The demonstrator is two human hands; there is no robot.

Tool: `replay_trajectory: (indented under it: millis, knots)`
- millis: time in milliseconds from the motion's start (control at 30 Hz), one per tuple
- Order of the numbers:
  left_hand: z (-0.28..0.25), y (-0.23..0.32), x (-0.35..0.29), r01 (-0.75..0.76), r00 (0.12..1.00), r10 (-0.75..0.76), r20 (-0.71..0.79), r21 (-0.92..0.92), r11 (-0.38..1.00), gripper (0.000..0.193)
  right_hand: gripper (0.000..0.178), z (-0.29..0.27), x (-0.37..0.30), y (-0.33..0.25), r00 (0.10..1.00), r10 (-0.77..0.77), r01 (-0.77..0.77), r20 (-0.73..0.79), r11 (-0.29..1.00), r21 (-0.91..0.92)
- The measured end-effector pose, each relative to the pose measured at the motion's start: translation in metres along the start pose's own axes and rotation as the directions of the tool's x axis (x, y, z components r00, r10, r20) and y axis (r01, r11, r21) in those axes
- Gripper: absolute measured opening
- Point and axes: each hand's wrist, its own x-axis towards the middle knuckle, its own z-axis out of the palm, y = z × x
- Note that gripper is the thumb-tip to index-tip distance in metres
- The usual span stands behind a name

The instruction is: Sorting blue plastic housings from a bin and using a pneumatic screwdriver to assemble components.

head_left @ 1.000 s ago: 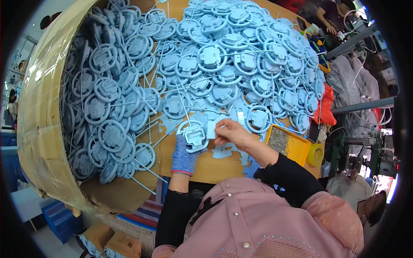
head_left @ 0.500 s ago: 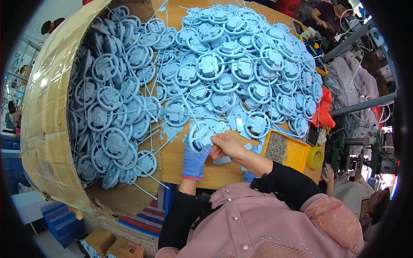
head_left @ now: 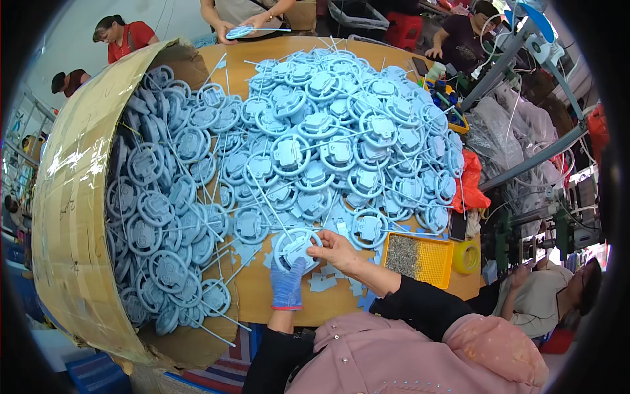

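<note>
One blue ring part (head_left: 293, 248) clasped: near edge in left grip (head_left: 287, 284), right side in right grip (head_left: 336, 253)

Blue-knit-gloved left hand (head_left: 287, 284): palm low, fingers curled, thumb raised, over the tabletop (head_left: 321, 308) by its near edge. Bare right hand (head_left: 336, 251): just beside it, fingers bent, thumb opposed. Black-sleeved left arm (head_left: 275, 358) nearly upright; black-sleeved right arm (head_left: 423, 305) slants inward, leftward.

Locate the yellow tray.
In the head view, the yellow tray sits on the table to the right of the person's right hand, with the roll of yellow tape just beside its right edge.
</note>
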Motion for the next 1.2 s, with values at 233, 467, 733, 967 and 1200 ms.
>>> replay_trajectory:
  millis: [233, 467, 733, 967, 1200]
  knots:
    - [0.019, 0.024, 0.009, 0.075, 0.995, -0.068, 0.067, -0.106, 0.991, 0.053, 0.036, -0.003, 0.014, -0.037, 0.975, -0.187, 0.181, -0.117, 0.982, -0.059]
    - [-0.028, 0.014, 0.015, 0.089, 0.954, -0.092, -0.286, -0.022, 0.996, 0.037, 0.04, -0.018, 0.039, -0.111, 0.906, -0.365, 0.409, -0.215, 0.887, 0.217]
    - [-0.125, 0.057, 0.053, -0.113, 0.634, -0.125, -0.763, -0.252, 0.961, 0.05, 0.036, -0.004, 0.044, 0.0, 0.995, -0.082, 0.091, 0.055, 0.979, -0.184]
    - [-0.161, 0.072, 0.092, -0.279, 0.826, -0.309, -0.471, -0.819, 0.502, 0.052, 0.036, 0.013, 0.061, -0.001, 0.972, -0.171, 0.235, 0.164, 0.773, -0.589]
    - [-0.132, 0.056, 0.125, -0.171, 0.793, -0.469, -0.39, -0.88, 0.443, 0.036, 0.036, 0.068, 0.117, 0.015, 0.652, -0.562, 0.444, 0.509, -0.261, -0.857]
